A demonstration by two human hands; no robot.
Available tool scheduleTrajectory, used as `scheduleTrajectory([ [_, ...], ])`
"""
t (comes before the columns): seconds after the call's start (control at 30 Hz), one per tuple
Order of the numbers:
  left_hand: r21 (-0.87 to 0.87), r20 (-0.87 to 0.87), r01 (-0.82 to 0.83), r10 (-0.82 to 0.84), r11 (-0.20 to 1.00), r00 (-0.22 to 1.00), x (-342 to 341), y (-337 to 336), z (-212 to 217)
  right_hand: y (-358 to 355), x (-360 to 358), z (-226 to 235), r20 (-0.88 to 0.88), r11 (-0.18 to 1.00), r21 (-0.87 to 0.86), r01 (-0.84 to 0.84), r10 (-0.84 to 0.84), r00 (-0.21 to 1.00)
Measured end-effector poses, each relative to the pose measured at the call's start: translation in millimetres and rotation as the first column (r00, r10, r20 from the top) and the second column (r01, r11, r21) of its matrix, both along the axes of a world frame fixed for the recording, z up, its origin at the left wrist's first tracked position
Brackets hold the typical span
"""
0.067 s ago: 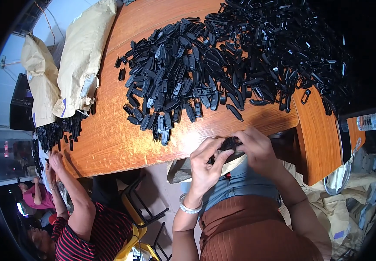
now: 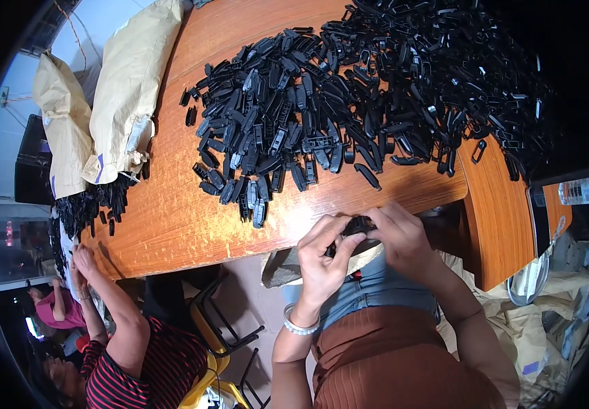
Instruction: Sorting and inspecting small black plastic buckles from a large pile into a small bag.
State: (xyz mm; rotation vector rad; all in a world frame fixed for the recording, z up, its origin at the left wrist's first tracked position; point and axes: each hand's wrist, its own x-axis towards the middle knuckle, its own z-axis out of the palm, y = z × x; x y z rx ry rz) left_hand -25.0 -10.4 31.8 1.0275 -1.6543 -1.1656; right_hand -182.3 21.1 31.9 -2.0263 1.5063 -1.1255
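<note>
At the near table edge, above my lap, both hands meet around a small black plastic part [image 2: 357, 225]. My left hand [image 2: 323, 255] is closed on it, thumb along its near side. My right hand [image 2: 403, 238] pinches its right end; the fingers cover much of the part, so its full shape is hidden. Beyond my hands lies a heap of long black plastic pieces [image 2: 260, 129], with one loose black piece [image 2: 367, 176] closest to me. Farther right, a larger pile of black loop-shaped parts [image 2: 437, 75] spreads over the table.
The wooden table [image 2: 165, 225] ends just before my lap. Two brown paper sacks [image 2: 130, 82] stand at the far left, black pieces at their mouths. A co-worker in a striped shirt [image 2: 151, 368] sits at left. Crumpled paper sacks [image 2: 519, 334] lie at lower right.
My right hand has shifted very slightly down around the black part. The co-worker's hands at left have moved a little.
</note>
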Motion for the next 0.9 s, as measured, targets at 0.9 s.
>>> scheduleTrajectory([
  [0.9,0.326,-0.37,0.225,-0.095,0.918,0.924,25.9,0.6,-19.9,2.9,-1.5,-11.9,0.69,0.896,0.365,-0.253,-0.078,0.719],
])
